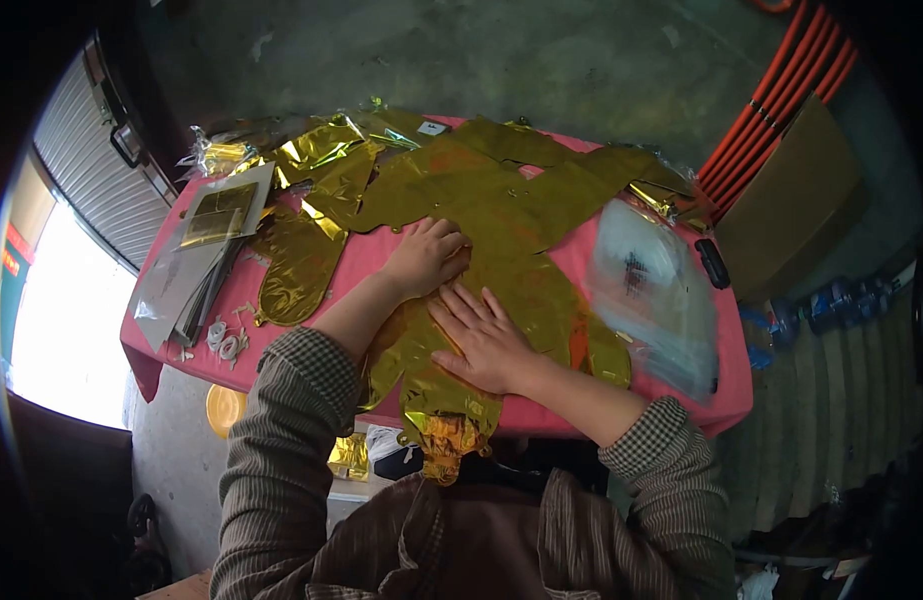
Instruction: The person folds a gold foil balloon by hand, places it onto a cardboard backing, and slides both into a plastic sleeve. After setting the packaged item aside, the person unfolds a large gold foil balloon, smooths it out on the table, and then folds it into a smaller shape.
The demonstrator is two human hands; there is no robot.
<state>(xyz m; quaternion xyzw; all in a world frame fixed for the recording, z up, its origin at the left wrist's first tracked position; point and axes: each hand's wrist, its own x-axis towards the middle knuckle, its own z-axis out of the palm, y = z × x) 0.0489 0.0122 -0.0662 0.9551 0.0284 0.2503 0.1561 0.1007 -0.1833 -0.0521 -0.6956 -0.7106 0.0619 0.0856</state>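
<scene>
A large flat gold foil balloon point(491, 215), with no air in it, spreads across the middle of the pink-covered table point(371, 258) and hangs over the near edge. My left hand point(429, 258) rests on its left side with fingers curled in against the foil; the fingertips are partly hidden. Just below and to the right, my right hand point(484, 340) lies palm down on the foil, fingers stretched out. Another gold foil piece point(299, 265) with a rounded end lies left of my hands.
Clear plastic bags point(646, 300) and a black object point(711, 263) are at the right. Grey and white sheets point(186, 265) and small white rolls point(221, 340) are at the left. Orange pipes point(771, 105), cardboard point(796, 200) and blue-tinted bottles point(831, 305) stand beyond the right side.
</scene>
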